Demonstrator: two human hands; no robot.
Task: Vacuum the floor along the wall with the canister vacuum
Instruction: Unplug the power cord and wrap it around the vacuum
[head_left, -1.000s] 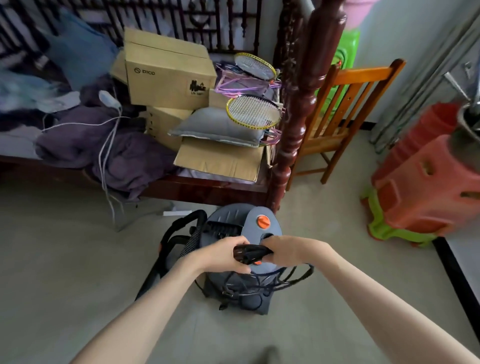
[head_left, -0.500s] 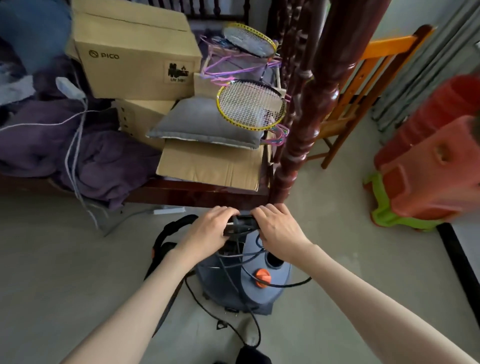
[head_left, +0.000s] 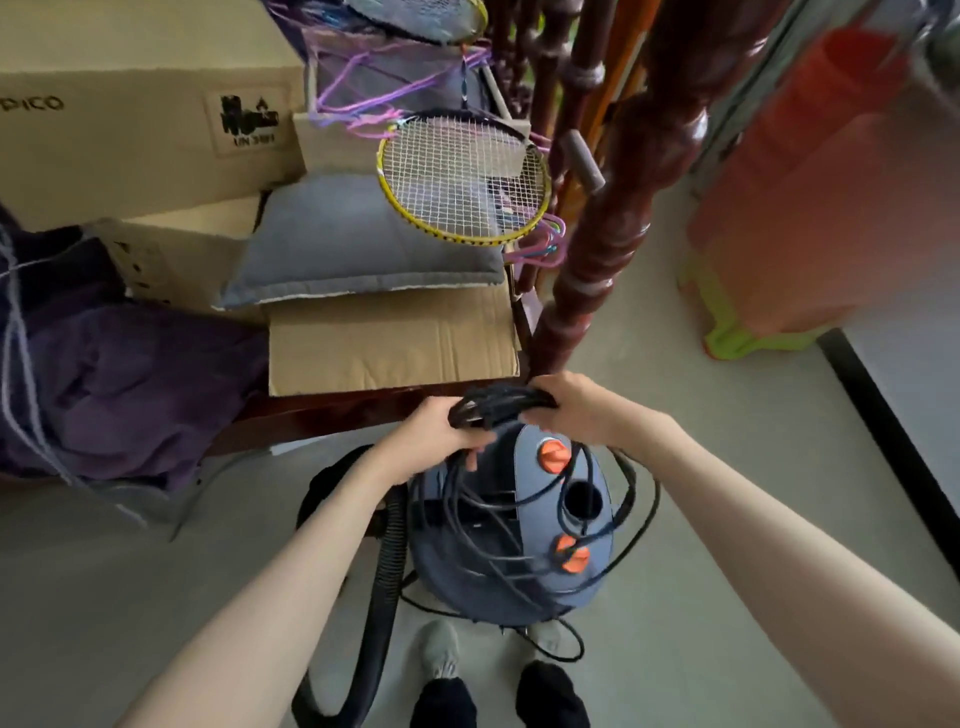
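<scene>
Blue-grey round canister vacuum with orange knobs (head_left: 524, 540) at 6 o'clock on the pale floor (head_left: 701, 467), hard against the dark wooden bed rail (head_left: 332, 415) at 12 o'clock. Left hand (head_left: 434, 439) and right hand (head_left: 571, 410) both curled tight round a bundle of black power cord (head_left: 496, 405) lifted above the canister top; loose loops of it dangling over the lid and down the right side. Black ribbed hose (head_left: 384, 571) running off from 9 o'clock of the canister down toward 7 o'clock. Feet in dark socks at the bottom edge, just behind the canister.

Room to move: boxed in at 12 o'clock by the bed rail and the turned dark-red bedpost (head_left: 613, 234). Open floor at 3 o'clock, out to the stacked orange plastic stools on a green one (head_left: 810, 208) at 2 o'clock and the black skirting strip (head_left: 893, 447) slanting along the right. More bare floor at 9 o'clock, under the overhang of purple bedding (head_left: 130, 384). On the bed: brown cardboard boxes (head_left: 140, 140), a grey cushion (head_left: 358, 244), a yellow-rimmed badminton racket (head_left: 462, 176).

Against half a second ago: cord bundle thicker in the hands, more loops hanging loose; view closer in and lower, canister nearer the feet, second orange knob now showing.
</scene>
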